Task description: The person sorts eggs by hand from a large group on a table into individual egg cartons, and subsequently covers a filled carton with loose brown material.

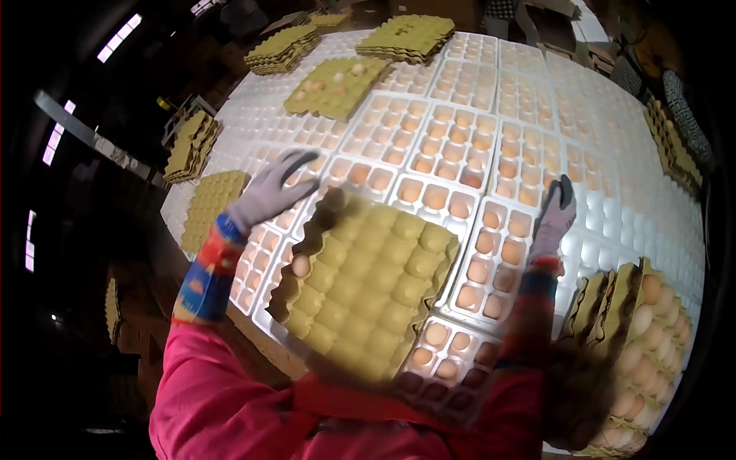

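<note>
My left hand, in a pale glove with dark fingertips, hovers at the far left of a large yellow-green egg tray, fingers spread and nothing in them. A single egg rests at that tray's left edge; the rest of its visible surface bears no eggs. My right hand, gloved alike, reaches out over the white plastic egg trays; its fingers look apart, with no egg visible in them. Brown eggs fill the compartments between my arms.
Stacked pulp trays stand at the back, beside a tray holding a few eggs. More stacks line the left edge. Near right, tilted pulp trays full of eggs stand close to my right arm. People's patterned sleeves show far right.
</note>
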Available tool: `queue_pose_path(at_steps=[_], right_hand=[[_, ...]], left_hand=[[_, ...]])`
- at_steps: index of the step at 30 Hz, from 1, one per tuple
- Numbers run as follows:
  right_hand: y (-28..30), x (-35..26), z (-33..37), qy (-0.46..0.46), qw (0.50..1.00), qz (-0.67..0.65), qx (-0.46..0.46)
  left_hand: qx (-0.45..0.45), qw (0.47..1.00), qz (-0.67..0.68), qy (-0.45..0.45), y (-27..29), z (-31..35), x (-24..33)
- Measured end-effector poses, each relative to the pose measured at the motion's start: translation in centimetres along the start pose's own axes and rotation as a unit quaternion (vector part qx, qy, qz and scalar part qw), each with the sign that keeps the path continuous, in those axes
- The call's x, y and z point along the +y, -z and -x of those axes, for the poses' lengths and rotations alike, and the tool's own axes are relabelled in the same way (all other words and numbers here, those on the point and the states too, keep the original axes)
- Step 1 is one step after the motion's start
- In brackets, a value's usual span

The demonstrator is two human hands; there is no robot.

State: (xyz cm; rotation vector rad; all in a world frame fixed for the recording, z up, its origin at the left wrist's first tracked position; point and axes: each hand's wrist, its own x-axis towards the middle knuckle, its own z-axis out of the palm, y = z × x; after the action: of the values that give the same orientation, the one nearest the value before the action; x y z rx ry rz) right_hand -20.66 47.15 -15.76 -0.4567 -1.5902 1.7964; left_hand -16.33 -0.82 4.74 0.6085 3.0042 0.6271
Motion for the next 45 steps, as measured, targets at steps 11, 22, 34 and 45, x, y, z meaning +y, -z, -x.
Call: queue_pose_path(at_steps=[11,22,34,45], right_hand=[[-17.3,-15.9,33.4,0.409,0.687,0.352,-0.486],[-17.6,-15.6,35.0,0.011,0.881,0.132,-0.454],[-16.8,-20.6,33.3,-0.283,0.862,-0.169,-0.385],[-19.7,-19.8,42.8,-0.288,0.807,0.031,-0.515]], left_hand=[[-0.032,0.952,0.219,0.210,-8.4,17.8,-4.6],[0.043,0.811,0.582,0.052,-3.4,17.7,-2.9],[0.341,0.826,0.401,0.200,8.2,33.7,-34.1],[0.273,0.864,0.242,0.349,11.2,40.5,-56.4]])
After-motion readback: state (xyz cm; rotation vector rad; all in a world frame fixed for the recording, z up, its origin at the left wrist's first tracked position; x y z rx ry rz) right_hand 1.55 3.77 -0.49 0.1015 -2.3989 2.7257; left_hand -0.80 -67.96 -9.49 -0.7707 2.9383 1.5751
